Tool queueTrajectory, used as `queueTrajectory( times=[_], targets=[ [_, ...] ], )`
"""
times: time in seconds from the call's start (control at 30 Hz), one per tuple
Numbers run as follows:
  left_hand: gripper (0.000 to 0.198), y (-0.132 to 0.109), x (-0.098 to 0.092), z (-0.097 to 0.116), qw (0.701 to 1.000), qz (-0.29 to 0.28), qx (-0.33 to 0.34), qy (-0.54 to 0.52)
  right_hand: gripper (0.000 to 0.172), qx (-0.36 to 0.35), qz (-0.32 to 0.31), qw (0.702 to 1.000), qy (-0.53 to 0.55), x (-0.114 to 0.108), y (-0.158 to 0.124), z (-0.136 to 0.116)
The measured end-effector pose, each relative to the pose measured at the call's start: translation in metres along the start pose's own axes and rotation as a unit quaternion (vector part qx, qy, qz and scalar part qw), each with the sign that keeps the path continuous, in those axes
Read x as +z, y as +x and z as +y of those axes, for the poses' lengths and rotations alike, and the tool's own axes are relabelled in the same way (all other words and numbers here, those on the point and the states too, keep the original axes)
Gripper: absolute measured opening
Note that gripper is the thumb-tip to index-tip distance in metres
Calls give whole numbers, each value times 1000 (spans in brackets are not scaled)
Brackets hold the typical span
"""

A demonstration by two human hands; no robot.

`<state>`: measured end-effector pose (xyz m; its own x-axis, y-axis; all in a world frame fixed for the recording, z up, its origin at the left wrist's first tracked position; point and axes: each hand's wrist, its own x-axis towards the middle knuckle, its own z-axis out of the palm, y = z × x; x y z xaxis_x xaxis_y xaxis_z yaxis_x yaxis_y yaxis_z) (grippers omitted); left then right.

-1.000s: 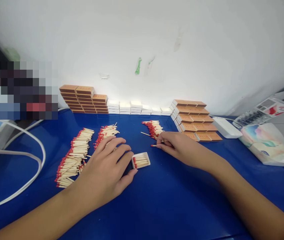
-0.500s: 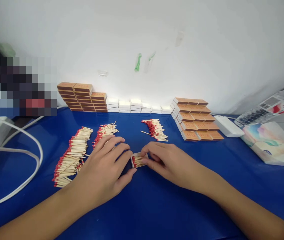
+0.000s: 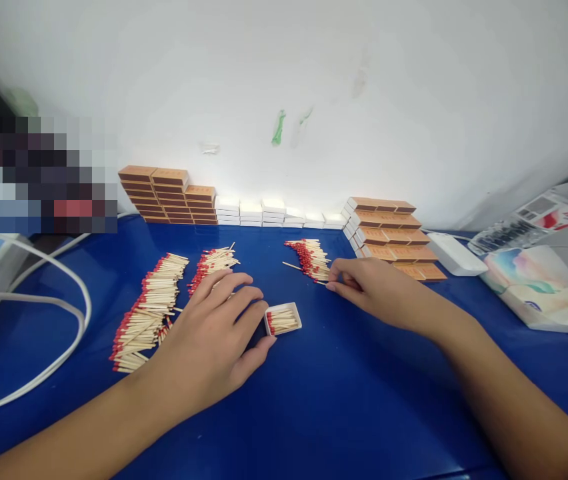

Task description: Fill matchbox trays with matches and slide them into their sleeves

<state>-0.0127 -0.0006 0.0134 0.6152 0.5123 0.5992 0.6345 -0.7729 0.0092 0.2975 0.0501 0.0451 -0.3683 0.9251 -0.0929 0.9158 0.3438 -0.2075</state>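
A small white matchbox tray [image 3: 291, 327] sits on the blue table, with several red-headed matches [image 3: 283, 320] lying inside it. My left hand [image 3: 219, 327] steadies its left end between thumb and index finger, the other fingers curved above the table. To the upper right, my right hand [image 3: 364, 283] pinches the pale end of a match [image 3: 319, 282] at the near edge of the right match pile [image 3: 311, 257]. Two more heaps lie to the left: a long match pile [image 3: 147, 300] and a smaller match pile [image 3: 211, 263], partly hidden behind my left hand.
Brown matchboxes [image 3: 167, 197] are stacked at the back left and more matchboxes [image 3: 389, 237] at the right. Low stacks of white trays [image 3: 251, 213] stand between them along the wall. White cables [image 3: 81, 293] curve at far left; a tissue pack [image 3: 539, 287] lies far right.
My right hand has left the tray and moved up and right to the right match pile, uncovering the matches in the tray. My left hand has stayed at the tray.
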Motion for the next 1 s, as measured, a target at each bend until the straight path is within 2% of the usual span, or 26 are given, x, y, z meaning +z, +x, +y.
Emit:
queueTrajectory(
  times=[0.3,0.57,0.77,0.9,1.0],
  targets=[
    [23,-1,1,0,1000,0,0,4,20,0,-15,1000,-2,0,1,6],
    [24,0,0,0,1000,0,1,5,15,-1,5,1000,-3,1,3,8],
    [24,0,0,0,1000,0,3,8,18,-2,-16,1000,3,1,2,5],
    [24,0,0,-1,1000,-1,-1,6,20,-38,-4,999,36,-1,-1,-4],
    [23,0,1,-1,1000,-3,-4,5,23,-82,19,992,91,1,-6,-24]
  ],
)
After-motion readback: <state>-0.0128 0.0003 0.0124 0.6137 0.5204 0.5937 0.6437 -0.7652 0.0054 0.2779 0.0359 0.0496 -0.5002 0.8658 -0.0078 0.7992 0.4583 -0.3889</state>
